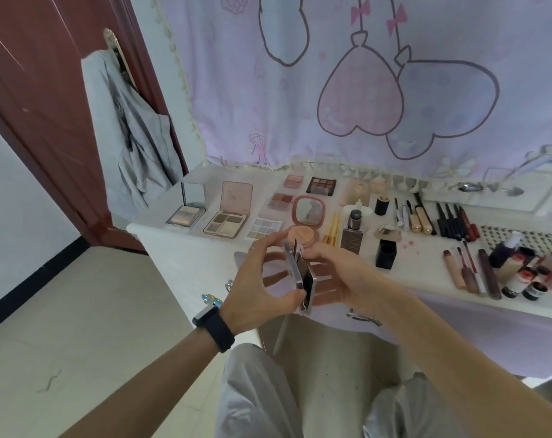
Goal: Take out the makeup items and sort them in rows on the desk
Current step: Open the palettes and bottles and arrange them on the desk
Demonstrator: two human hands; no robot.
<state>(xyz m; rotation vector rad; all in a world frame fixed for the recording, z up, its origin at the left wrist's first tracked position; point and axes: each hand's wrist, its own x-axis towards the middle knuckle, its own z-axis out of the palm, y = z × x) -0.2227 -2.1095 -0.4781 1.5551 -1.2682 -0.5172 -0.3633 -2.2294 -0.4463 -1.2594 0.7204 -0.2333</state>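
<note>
Compact palette is up off the desk, held between both my hands just above the front edge, about in line with the round blush compact behind it. It's standing on edge, with its long axis running from near me up and away toward the back edge. The two halves are parted a little at the hinge, and a dark inner face shows in the gap.

Left hand grips the left half, thumb curled under the near corner and fingers spread along the outer face. Right hand grips the right half, thumb pressing on the far top edge and fingers wrapped behind. Neither hand is free.

Now, where does it go? The palettes lie along the left part of the desk: the highlighter palette near the left corner, the four-pan eyeshadow palette beside it, then the small glitter palette. Bare desk shows along the front edge below those, directly left of my hands, so I'd say my left hand is the nearer one for setting it down. It would have to tip from edge-on to flat first.

Off to my right are the foundation bottle and the black pencils, well apart from this.
</note>
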